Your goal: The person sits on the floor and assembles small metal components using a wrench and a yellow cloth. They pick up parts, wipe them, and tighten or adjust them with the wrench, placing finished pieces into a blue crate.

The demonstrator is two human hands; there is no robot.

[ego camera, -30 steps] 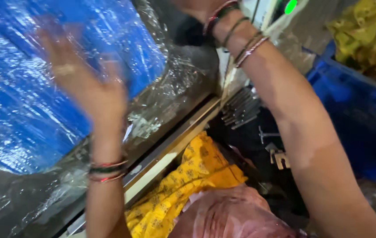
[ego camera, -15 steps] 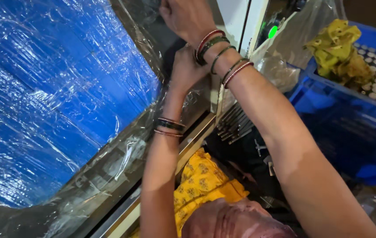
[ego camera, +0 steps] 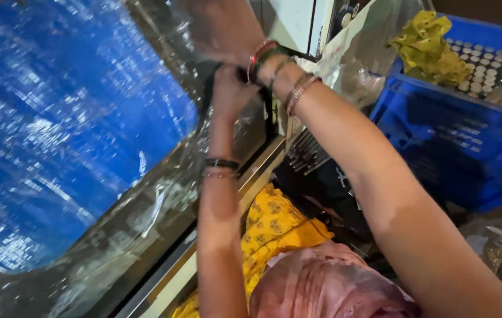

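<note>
A large blue sheet under clear plastic wrap point(ego camera: 74, 135) fills the left side. My left hand point(ego camera: 231, 88) is raised with its fingers closed on a gathered dark fold of the wrap at the sheet's upper right corner. My right hand point(ego camera: 221, 26) sits just above it, curled over the same bunched wrap, its wrist with bangles crossing over the left hand. Both forearms reach up from the bottom of the view.
A blue plastic crate point(ego camera: 457, 123) at the right holds a crumpled yellow cloth point(ego camera: 425, 44) and rows of small round caps point(ego camera: 484, 59). A white machine housing point(ego camera: 298, 23) stands behind the hands. Metal tools point(ego camera: 307, 150), yellow patterned fabric point(ego camera: 274, 227) and pink fabric point(ego camera: 321, 288) lie below.
My left hand went from lying spread flat on the wrapped sheet up to the top corner, closing beside my right hand. The right hand stayed at the corner.
</note>
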